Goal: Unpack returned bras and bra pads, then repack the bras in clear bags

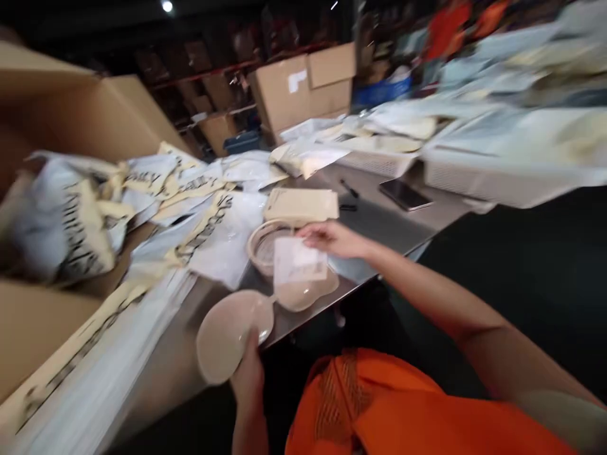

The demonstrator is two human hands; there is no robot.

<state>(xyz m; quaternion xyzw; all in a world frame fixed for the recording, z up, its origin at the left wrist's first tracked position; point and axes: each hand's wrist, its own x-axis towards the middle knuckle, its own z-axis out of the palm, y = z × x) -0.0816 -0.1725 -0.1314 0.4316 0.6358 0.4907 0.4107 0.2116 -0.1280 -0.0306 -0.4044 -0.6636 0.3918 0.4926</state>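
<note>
My left hand [249,374] is closed on a beige stick-on bra [232,335], thumb lying on the near cup. The bra's two rounded cups are joined by a narrow strip, and its far cup reaches over the table edge area. My right hand [334,239] pinches a translucent white sheet [300,259] with faint print by its upper corner. The sheet hangs in front of the far cup and hides part of it. Just behind the sheet stands a small round beige basket [258,246], partly covered. A flat cream box [301,205] lies beyond my right hand.
Printed plastic bags [175,180] pile up at left beside an open cardboard box [61,114]. A stack of flat bags [118,354] lies near left. A phone [405,194] and white trays [502,180] of bags sit right. A person in orange [446,31] stands in the background.
</note>
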